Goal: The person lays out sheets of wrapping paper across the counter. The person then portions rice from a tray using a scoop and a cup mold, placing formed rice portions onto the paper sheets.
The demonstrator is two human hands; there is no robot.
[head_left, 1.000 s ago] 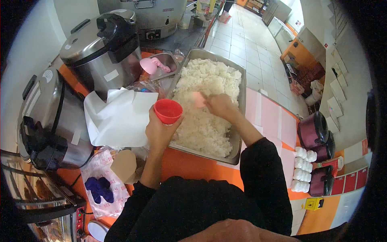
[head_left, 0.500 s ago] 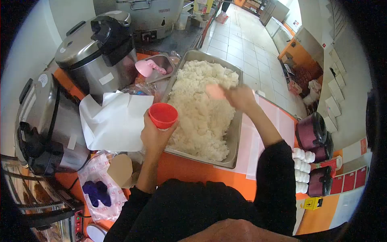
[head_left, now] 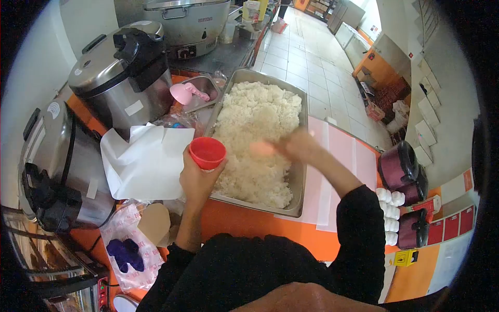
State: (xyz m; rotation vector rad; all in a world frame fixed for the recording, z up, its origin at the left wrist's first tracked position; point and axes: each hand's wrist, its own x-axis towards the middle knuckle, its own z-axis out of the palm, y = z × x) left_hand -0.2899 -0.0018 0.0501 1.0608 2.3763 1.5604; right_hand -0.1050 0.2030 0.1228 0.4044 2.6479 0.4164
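Observation:
A deep metal tray (head_left: 299, 200) full of cooked white rice (head_left: 257, 112) lies in front of me on the orange counter. My left hand (head_left: 198, 179) is wrapped around a red cup (head_left: 208, 151) by the tray's left edge, its mouth tipped up toward me; no rice shows inside. Over the rice, my right hand (head_left: 301, 146) is closed on the handle of a pale pink rice paddle (head_left: 262, 148). Both are smeared by motion. The paddle's blade is at the rice surface; whether it carries rice I cannot tell.
Two steel rice cookers (head_left: 122, 78) stand at the left, and a larger cooker (head_left: 187, 28) is at the back. A pink scoop (head_left: 184, 93) rests in a small metal pan. White paper sheets (head_left: 148, 161) lie left of the tray, pink wrapping sheets (head_left: 340, 171) right. White wrapped bundles (head_left: 390, 213) are stacked farther right.
My right hand has moved the paddle down and left across the rice, closer to the cup. My left hand still holds the red cup in nearly the same place.

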